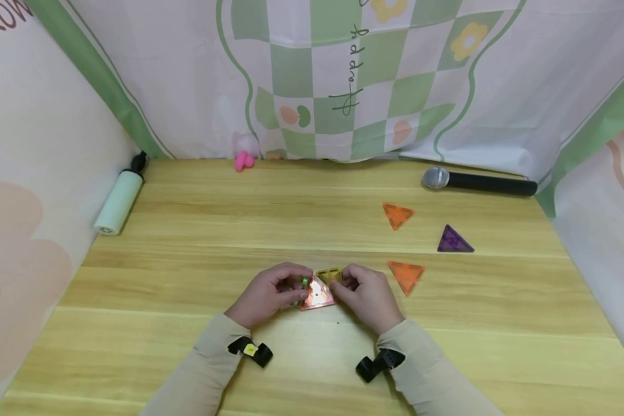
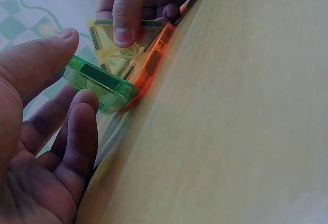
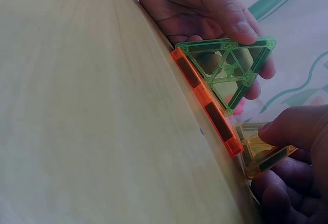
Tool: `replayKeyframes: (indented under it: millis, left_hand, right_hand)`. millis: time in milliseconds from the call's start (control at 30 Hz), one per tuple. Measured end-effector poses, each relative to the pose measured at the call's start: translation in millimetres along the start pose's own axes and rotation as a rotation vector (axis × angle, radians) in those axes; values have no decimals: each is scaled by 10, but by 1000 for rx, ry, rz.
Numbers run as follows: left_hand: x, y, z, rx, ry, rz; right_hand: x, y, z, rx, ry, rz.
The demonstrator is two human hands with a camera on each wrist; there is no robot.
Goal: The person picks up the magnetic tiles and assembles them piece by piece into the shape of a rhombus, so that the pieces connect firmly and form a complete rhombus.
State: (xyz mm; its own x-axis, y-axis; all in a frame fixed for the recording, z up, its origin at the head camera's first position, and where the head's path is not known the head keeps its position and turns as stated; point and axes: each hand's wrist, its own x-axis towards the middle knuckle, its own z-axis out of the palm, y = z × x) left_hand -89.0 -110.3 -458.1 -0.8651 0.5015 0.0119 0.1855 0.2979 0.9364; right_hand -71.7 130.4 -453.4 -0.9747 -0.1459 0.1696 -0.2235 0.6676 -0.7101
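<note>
An orange-red translucent triangular magnetic tile (image 1: 319,297) lies on the table between the two hands, bright with glare in the head view. My left hand (image 1: 273,294) pinches a green triangular magnetic tile (image 3: 229,69) between thumb and fingers. The green tile stands tilted up, its lower part meeting one side of the orange-red tile. On the other side, my right hand (image 1: 370,297) grips a yellow triangular magnetic tile (image 2: 108,47), thumb on its face. The yellow tile is also raised at a slant, beside the orange-red tile's edge.
To the right lie two orange triangular tiles (image 1: 407,276) and a purple one (image 1: 455,240). A microphone (image 1: 481,181) rests at the back right. Pink object (image 1: 244,160) sits at the back edge. A pale green hand pump (image 1: 119,199) lies at the left edge.
</note>
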Motion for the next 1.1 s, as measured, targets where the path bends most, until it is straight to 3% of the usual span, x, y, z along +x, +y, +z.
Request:
replayKeyframes:
  millis: [1100]
  left_hand:
    - [4, 17, -5, -11, 1, 5]
  right_hand:
    - [-6, -23, 45, 20, 5, -30]
